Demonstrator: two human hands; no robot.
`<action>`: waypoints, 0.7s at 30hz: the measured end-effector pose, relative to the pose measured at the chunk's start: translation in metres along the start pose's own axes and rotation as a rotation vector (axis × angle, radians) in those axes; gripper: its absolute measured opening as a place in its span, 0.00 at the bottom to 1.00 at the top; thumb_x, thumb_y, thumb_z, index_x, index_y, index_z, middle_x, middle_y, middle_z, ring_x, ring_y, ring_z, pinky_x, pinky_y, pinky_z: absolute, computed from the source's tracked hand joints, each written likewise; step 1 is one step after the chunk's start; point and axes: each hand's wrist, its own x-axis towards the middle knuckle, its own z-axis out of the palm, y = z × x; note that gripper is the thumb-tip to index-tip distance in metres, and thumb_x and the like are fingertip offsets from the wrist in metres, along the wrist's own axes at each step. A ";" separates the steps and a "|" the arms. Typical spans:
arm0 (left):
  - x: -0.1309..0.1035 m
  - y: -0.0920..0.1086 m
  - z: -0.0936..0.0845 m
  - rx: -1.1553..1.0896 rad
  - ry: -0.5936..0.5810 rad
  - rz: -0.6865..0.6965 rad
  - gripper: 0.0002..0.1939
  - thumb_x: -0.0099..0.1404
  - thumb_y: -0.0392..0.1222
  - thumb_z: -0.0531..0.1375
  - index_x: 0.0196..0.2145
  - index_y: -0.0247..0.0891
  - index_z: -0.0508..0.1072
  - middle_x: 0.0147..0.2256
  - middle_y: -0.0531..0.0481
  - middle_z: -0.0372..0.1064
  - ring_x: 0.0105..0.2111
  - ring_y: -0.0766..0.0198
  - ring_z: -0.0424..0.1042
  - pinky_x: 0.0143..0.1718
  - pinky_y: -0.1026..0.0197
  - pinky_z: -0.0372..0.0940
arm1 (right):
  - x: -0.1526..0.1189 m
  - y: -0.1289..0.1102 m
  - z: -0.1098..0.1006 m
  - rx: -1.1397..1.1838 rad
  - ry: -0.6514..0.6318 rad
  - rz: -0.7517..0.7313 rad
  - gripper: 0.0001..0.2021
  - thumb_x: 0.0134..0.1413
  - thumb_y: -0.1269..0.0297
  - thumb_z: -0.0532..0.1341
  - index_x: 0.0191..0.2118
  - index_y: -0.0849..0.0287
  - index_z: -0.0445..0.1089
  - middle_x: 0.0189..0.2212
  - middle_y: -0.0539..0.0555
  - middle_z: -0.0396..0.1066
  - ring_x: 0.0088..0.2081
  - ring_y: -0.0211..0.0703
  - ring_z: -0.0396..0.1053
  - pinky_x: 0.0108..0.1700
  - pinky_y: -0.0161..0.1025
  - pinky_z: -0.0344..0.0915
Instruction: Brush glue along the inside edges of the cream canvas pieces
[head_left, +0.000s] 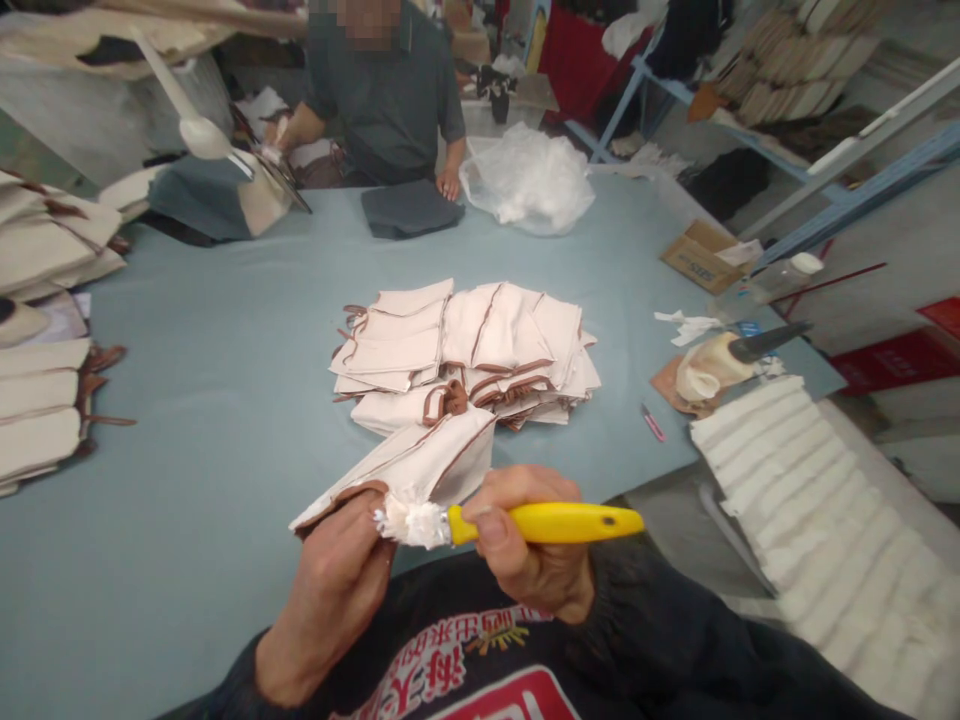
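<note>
My right hand (529, 540) is closed round the yellow handle of a brush (577, 522), whose clumped white head points left. My left hand (337, 560) grips the near edge of a cream fabric piece (427, 450) with brown trim, its fingertips partly hidden behind the brush head. White stuff coats the bristles, which are right by my left fingertips; whether they touch the piece I cannot tell. Just beyond the held piece lies a pile of similar cream pieces (495, 330) with brown edging.
More cream pieces (41, 410) are stacked at the left. Across the table (210, 400) a person (382, 100) has a hand by a dark piece (411, 208), beside a plastic bag (536, 180). On the right are small snips (653, 423), a glue-crusted container (709, 370) and a cardboard box (705, 257).
</note>
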 end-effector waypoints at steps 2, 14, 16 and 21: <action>0.000 0.001 0.001 -0.009 -0.003 -0.018 0.13 0.66 0.25 0.54 0.29 0.42 0.63 0.24 0.53 0.68 0.28 0.65 0.71 0.28 0.66 0.62 | 0.000 0.000 -0.001 0.014 0.017 0.039 0.09 0.63 0.64 0.59 0.30 0.53 0.70 0.19 0.45 0.72 0.16 0.35 0.65 0.23 0.35 0.69; 0.006 0.013 0.011 0.003 0.007 -0.030 0.15 0.65 0.25 0.53 0.26 0.42 0.61 0.22 0.55 0.65 0.24 0.66 0.68 0.28 0.66 0.63 | 0.007 0.009 -0.014 0.355 0.009 0.445 0.14 0.62 0.58 0.60 0.26 0.56 0.66 0.13 0.41 0.60 0.14 0.31 0.56 0.15 0.29 0.55; 0.004 0.016 0.013 -0.024 0.011 -0.073 0.14 0.65 0.26 0.54 0.25 0.42 0.62 0.24 0.54 0.68 0.26 0.66 0.69 0.30 0.66 0.64 | 0.013 0.015 -0.022 0.396 0.018 0.513 0.16 0.62 0.53 0.60 0.26 0.56 0.65 0.11 0.41 0.58 0.12 0.30 0.53 0.13 0.28 0.53; 0.006 0.020 0.018 -0.251 -0.070 -0.451 0.12 0.68 0.40 0.57 0.25 0.39 0.67 0.23 0.54 0.66 0.24 0.67 0.65 0.27 0.65 0.62 | 0.022 0.026 -0.040 0.431 0.129 0.538 0.18 0.60 0.48 0.63 0.27 0.57 0.67 0.10 0.40 0.57 0.11 0.28 0.52 0.12 0.27 0.51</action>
